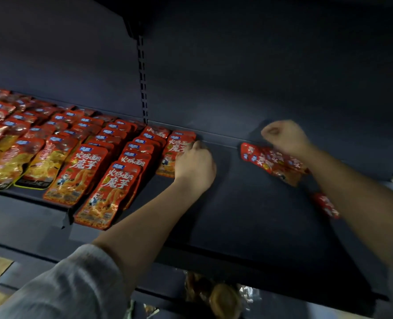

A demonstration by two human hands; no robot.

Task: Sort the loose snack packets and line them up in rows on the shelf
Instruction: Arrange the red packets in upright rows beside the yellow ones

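Red snack packets (112, 180) lie in overlapping rows across the left half of a dark shelf (248, 215). My left hand (194, 164) rests on the newest packet (171, 153) at the right end of the rows, near the shelf's back wall, fingers curled on its edge. My right hand (285, 137) is fisted over a loose bunch of red packets (273, 162) at the shelf's right rear. One more red packet (325, 204) lies under my right forearm.
Yellow-and-red packets (9, 162) fill the rows at the far left. A slotted upright (142, 79) runs up the back wall. Bare shelf lies between my hands. Wrapped goods (220, 298) sit on the level below.
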